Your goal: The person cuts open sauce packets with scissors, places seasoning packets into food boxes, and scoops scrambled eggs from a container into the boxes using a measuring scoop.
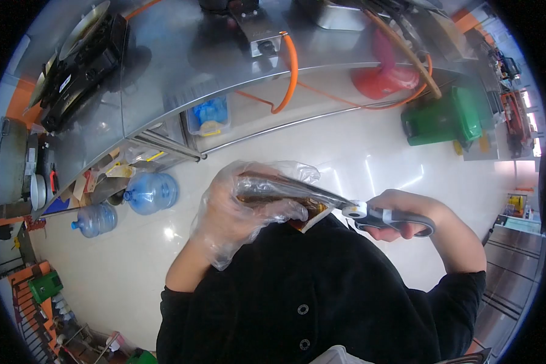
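Note:
My left hand point(239, 209), in a clear plastic disposable glove, is closed around a packet point(317, 210) with brown contents in front of my chest. Much of the packet is hidden by the fingers and the glove. In my right hand point(397, 209), which looks bare, is a pair of scissors point(379, 215) with grey handles and a pale pivot. Their blades point left and lie along the packet's upper edge. Whether they are cutting into it I cannot tell.
A steel counter point(182, 60) spans the far side, with a gas stove point(254, 30) and orange hose on it. Two blue water bottles point(151, 193) stand on the floor at left. A green bin point(446, 118) and a red item point(385, 82) are at right.

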The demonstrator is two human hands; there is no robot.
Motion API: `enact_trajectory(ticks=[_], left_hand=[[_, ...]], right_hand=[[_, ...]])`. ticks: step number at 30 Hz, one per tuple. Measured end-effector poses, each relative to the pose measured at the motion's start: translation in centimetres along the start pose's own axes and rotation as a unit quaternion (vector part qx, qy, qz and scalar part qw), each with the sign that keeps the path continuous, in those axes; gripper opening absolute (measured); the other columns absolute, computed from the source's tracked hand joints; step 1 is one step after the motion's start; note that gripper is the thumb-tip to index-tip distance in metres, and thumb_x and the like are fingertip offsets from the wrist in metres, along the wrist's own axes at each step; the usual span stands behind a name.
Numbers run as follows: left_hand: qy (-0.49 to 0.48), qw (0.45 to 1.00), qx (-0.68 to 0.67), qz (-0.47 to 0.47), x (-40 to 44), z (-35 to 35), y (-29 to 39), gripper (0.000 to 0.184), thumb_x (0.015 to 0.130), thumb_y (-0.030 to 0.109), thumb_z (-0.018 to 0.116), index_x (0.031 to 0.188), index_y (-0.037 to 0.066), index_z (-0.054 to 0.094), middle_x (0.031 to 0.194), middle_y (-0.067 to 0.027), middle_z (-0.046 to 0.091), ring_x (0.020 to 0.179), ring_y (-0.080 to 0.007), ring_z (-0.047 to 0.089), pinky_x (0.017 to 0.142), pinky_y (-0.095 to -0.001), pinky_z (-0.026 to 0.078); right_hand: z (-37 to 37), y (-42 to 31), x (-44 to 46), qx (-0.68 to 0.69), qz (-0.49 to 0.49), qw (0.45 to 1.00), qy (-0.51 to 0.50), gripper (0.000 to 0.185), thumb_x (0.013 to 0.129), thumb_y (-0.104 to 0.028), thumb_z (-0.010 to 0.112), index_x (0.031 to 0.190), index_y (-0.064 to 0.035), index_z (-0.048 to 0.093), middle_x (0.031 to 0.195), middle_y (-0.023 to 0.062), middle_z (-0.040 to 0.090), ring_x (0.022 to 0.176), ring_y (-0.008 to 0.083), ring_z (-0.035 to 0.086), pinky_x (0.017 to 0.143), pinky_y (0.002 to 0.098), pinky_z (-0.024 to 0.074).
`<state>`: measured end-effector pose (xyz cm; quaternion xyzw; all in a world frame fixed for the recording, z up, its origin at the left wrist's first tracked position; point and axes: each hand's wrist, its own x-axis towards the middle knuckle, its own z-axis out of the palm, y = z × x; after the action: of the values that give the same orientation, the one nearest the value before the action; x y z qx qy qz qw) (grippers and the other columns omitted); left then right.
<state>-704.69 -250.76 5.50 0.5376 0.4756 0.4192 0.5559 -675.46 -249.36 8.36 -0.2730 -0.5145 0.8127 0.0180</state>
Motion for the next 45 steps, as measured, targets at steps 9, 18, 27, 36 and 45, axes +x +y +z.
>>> enact_trajectory(ticks=[9,18,27,36,45], left_hand=[[0.039,0.994,-0.105,-0.001,-0.4,-1.7,-0.5,0.039,0.057,0.011,0.084,0.088,0.004,0.061,0.086,-0.0056,0.064,0.082,-0.0156,0.061,0.078,-0.0271,0.047],[0.057,0.997,-0.027,0.035,-0.7,-1.7,-0.1,0.034,0.055,0.01,0.083,0.082,0.007,0.063,0.083,-0.004,0.063,0.078,-0.0154,0.06,0.072,-0.0262,0.046],[-0.13,0.983,-0.12,0.039,0.9,-1.7,0.6,0.045,0.058,0.02,0.084,0.095,0.005,0.063,0.095,-0.0084,0.065,0.089,-0.0183,0.061,0.075,-0.0276,0.047],[-0.084,0.985,-0.127,0.08,1.9,-0.9,-1.6,0.034,0.059,0.02,0.084,0.083,0.008,0.063,0.078,-0.0047,0.064,0.072,-0.0147,0.06,0.066,-0.0254,0.046],[0.02,0.985,0.065,0.156,2.8,-1.5,-1.7,0.03,0.055,0.02,0.086,0.073,0.01,0.063,0.074,-0.0032,0.06,0.066,-0.0155,0.057,0.062,-0.026,0.044]], right_hand=[[-0.1,-1.3,-0.4,0.004,0.02,0.999,-0.045,0.087,0.051,-0.076,0.066,0.092,0.0002,0.05,0.069,0.0005,0.044,0.059,0.0108,0.042,0.054,0.0236,0.0328],[-0.5,-2.2,-0.1,-0.07,-0.023,0.995,-0.064,0.074,0.064,-0.066,0.066,0.095,-0.0007,0.051,0.076,0.0042,0.049,0.066,0.0131,0.047,0.057,0.0247,0.0342],[-0.9,-2.1,0.4,-0.121,-0.048,0.989,-0.066,0.067,0.069,-0.06,0.066,0.094,-0.0005,0.05,0.075,0.0048,0.05,0.067,0.0155,0.05,0.056,0.026,0.0376],[-0.9,-2.5,1.4,0.043,0.025,0.994,-0.102,0.08,0.062,-0.065,0.069,0.101,0.0015,0.049,0.073,0.0003,0.044,0.063,0.0086,0.042,0.055,0.0222,0.0316],[-1.2,-2.6,0.2,0.005,0.002,0.996,-0.094,0.07,0.072,-0.07,0.053,0.095,-0.0036,0.05,0.068,-0.0032,0.046,0.057,0.0079,0.045,0.049,0.0205,0.0335]])
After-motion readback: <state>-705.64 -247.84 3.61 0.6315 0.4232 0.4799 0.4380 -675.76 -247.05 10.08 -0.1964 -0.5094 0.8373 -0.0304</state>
